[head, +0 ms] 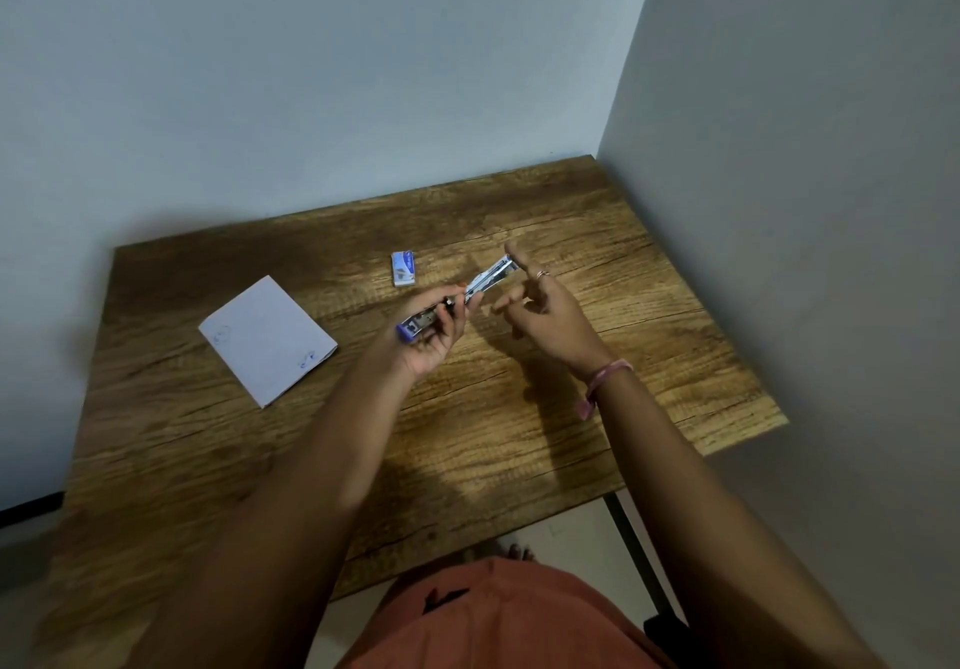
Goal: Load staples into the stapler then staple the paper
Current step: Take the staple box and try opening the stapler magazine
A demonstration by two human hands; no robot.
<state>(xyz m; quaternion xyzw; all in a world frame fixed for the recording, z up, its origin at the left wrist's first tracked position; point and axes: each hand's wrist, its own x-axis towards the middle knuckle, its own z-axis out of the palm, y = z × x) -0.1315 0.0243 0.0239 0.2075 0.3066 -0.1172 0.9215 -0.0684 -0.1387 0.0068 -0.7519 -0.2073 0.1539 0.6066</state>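
One staple box [403, 268] (paper [267, 340] leftward)

Both hands are held above the middle of the wooden table [467, 434], the left hand [431, 336] gripping a blue and metal stapler [457, 299] opened out long toward the right hand [545, 305], so this span bars the way between them. A small blue and white staple box [403, 268] lies just behind the stapler, and a folded white paper [267, 338] covers the left part. Bare wood lies along the near edge and the right side, hemmed by grey walls [779, 149] behind and to the right.
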